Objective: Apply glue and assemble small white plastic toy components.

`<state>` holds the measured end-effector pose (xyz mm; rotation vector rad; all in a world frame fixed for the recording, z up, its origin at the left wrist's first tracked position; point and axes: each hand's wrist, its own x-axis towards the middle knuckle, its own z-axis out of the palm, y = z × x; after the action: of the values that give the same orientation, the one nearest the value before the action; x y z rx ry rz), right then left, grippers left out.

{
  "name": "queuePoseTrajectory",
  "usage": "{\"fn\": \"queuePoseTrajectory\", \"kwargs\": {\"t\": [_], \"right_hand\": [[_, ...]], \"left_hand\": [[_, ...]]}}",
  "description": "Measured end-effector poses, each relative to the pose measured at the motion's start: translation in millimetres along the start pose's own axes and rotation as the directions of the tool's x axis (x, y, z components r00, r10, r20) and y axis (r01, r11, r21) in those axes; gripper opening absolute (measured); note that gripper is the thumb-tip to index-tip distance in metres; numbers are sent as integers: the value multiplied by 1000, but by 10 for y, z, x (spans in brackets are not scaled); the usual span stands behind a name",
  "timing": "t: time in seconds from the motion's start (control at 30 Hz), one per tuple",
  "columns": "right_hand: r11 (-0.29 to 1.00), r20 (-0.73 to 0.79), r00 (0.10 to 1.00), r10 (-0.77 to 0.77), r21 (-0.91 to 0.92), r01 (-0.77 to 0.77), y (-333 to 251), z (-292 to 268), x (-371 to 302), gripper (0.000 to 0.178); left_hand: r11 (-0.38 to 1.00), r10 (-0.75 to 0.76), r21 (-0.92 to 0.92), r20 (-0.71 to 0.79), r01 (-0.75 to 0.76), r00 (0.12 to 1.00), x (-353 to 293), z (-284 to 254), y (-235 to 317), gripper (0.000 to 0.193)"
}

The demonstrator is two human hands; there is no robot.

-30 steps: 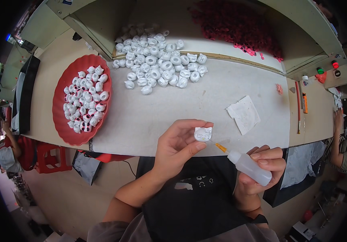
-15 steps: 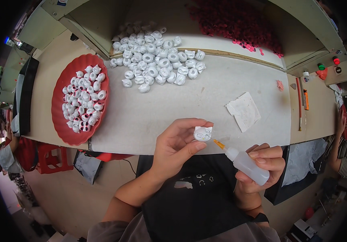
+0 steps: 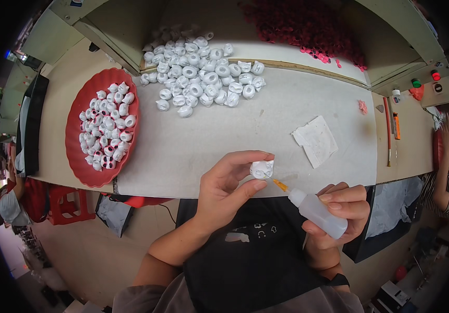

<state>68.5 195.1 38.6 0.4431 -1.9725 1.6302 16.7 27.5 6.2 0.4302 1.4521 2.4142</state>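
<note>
Between thumb and fingers, my left hand (image 3: pixel 224 182) pinches a small white cat-head piece (image 3: pixel 261 169). A translucent squeeze bottle (image 3: pixel 322 215) with an orange needle tip is gripped in my right hand (image 3: pixel 347 208). Its thin needle points up and left, right at the lower edge of the piece; whether it touches cannot be made out. Many similar white cat-head pieces (image 3: pixel 198 78) lie heaped at the back of the white work sheet (image 3: pixel 208 141). A red scalloped tray (image 3: pixel 86 169) to the left holds more of them, some with pink and black parts.
Pink-red small parts (image 3: pixel 308 31) are piled on the back shelf. A crumpled white paper (image 3: pixel 315 141) lies right of centre. Farther right are a brush (image 3: pixel 388 130), an orange tube (image 3: pixel 396 126) and a switch panel (image 3: pixel 428 83). Another person's arm (image 3: pixel 446 151) shows at the right edge.
The cat-head piece has turned in my left fingers. The bottle has shifted slightly left, bringing its needle nearer the piece's lower edge.
</note>
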Motion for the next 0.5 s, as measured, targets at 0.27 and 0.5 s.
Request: {"fn": "queuePoseTrajectory", "kwargs": {"t": [0.27,0.5], "right_hand": [[1000,0,1000,-8,8,8,11,23,13,45],[999,43,998,41,-8,-41,-10,-4,48,43]], "left_hand": [[964,90,249,18,-92,996,18,-5,-9,33],[936,73,345,7,-71,997,16,-47,-5,32]]}}
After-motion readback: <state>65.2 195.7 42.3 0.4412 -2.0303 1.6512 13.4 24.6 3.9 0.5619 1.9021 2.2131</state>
